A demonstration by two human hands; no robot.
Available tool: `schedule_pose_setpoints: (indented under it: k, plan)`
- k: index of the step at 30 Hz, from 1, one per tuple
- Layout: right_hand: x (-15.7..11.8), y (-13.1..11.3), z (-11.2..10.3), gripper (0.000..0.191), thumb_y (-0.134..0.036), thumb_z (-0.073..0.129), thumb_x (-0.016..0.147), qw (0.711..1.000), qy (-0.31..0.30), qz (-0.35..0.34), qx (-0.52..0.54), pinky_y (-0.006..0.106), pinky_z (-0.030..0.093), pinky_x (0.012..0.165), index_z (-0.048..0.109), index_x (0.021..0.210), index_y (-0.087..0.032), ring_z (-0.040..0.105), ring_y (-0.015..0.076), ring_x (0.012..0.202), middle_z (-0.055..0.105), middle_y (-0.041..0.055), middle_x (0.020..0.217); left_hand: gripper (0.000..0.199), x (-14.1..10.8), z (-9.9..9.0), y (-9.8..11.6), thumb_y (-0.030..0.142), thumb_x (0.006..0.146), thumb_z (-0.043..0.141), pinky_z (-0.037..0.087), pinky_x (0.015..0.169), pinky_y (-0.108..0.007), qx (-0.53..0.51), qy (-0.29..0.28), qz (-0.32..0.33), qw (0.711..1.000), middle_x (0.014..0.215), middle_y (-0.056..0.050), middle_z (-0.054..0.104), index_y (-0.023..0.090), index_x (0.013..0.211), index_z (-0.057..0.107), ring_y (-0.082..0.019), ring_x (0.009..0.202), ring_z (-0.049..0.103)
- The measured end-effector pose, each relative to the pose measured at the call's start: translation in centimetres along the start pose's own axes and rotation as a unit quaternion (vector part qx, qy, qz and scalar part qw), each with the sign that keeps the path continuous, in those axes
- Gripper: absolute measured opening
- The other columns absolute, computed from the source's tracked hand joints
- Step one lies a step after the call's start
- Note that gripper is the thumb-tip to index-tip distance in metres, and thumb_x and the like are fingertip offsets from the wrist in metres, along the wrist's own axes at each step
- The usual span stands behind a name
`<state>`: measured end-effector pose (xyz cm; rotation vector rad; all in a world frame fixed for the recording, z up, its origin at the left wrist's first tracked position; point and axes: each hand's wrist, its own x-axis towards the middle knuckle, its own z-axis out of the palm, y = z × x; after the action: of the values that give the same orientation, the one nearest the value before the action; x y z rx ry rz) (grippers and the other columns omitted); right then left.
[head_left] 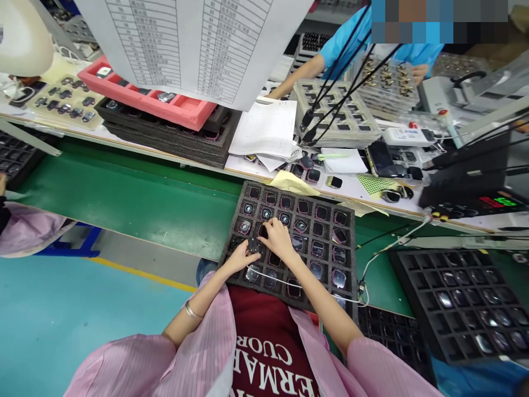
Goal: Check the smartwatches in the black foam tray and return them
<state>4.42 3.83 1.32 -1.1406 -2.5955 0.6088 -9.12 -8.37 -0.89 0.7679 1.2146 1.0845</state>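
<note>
At far left, a person's pink sleeve [31, 227] shows beside the green table [124, 187]. On the white shelf [78, 132] behind it, a tan tray [61, 107] holds watch cases, and farther right a pink foam tray [182, 113] lies on stacked black foam trays [165, 146], partly behind a hanging printed sheet [185, 49].

On the table, the left hand [241, 258] is over the left part of a dark foam tray [351, 242]; its fingers pinch a small dark piece [253, 245]. A white cable [318, 293] runs from near this hand across the tray's front to the right. Just beside, the right hand [278, 238] has its fingers bent down at a watch case [262, 230] in a pocket; whether they grip it, I cannot tell. Watch cases fill many pockets around both hands, several screens showing white marks.

Behind, papers [264, 129] lie on the shelf, then clear trays [334, 110] near a co-worker's blue sleeve [343, 41]. Farther right are a phone [380, 157] and a black device [463, 193] with red and green digits. At far right, another black tray [454, 264] sits tilted, partly filled.
</note>
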Motion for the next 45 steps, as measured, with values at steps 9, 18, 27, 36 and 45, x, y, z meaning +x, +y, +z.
schedule_pose_setpoints:
  k: [9, 18, 27, 36, 45]
  plan:
    - [-1.5, -0.7, -2.2, 0.036, -0.033, 0.074, 0.078, 0.989, -0.021, -0.077, 0.128, 0.04, 0.048, 0.093, 0.058, 0.109, -0.021, 0.056, 0.0258, 0.113, 0.056, 0.0106, 0.122, 0.051, 0.1, -0.7, 0.5, 0.044, 0.07, 0.075, 0.048, 0.078, -0.031, -0.011, -0.039, -0.001, 0.999, 0.088, -0.005, 0.067, 0.012, 0.107, 0.06, -0.019, 0.085, 0.062]
    - [-3.9, -3.3, -0.5, 0.037, -0.03, 0.068, 0.083, 0.984, -0.048, -0.096, 0.143, 0.043, 0.045, 0.085, 0.057, 0.117, -0.022, 0.061, 0.0289, 0.102, 0.067, 0.0118, 0.113, 0.045, -0.2, -0.4, 0.1, 0.05, 0.079, 0.064, 0.048, 0.079, -0.034, 0.015, 0.008, 0.021, 1.0, 0.083, -0.004, 0.065, 0.012, 0.103, 0.063, -0.021, 0.082, 0.06]
    - [-4.3, -1.9, 0.5, 0.043, -0.038, 0.072, 0.08, 0.977, -0.041, -0.11, 0.178, 0.043, 0.046, 0.085, 0.056, 0.118, -0.023, 0.062, 0.0281, 0.101, 0.067, 0.0107, 0.11, 0.043, -0.1, -0.1, -0.7, 0.051, 0.078, 0.065, 0.046, 0.087, -0.037, 0.031, 0.03, 0.042, 0.998, 0.093, -0.007, 0.068, 0.012, 0.097, 0.065, -0.023, 0.09, 0.061]
    - [-4.5, -1.6, 0.6, 0.044, -0.036, 0.072, 0.081, 0.965, -0.035, -0.123, 0.23, 0.044, 0.048, 0.09, 0.055, 0.119, -0.023, 0.061, 0.0261, 0.104, 0.066, 0.0096, 0.112, 0.043, -0.4, -0.2, -0.8, 0.049, 0.078, 0.064, 0.046, 0.087, -0.037, 0.034, 0.026, 0.034, 0.999, 0.096, -0.008, 0.07, 0.013, 0.101, 0.065, -0.024, 0.091, 0.062]
    - [-4.7, -1.7, 1.1, 0.043, -0.036, 0.072, 0.08, 0.961, -0.021, -0.117, 0.252, 0.045, 0.05, 0.088, 0.058, 0.119, -0.024, 0.063, 0.0267, 0.101, 0.067, 0.01, 0.11, 0.047, -0.4, -0.4, -1.1, 0.053, 0.075, 0.067, 0.046, 0.088, -0.037, 0.04, 0.034, 0.028, 0.998, 0.094, -0.008, 0.07, 0.013, 0.099, 0.066, -0.024, 0.092, 0.062]
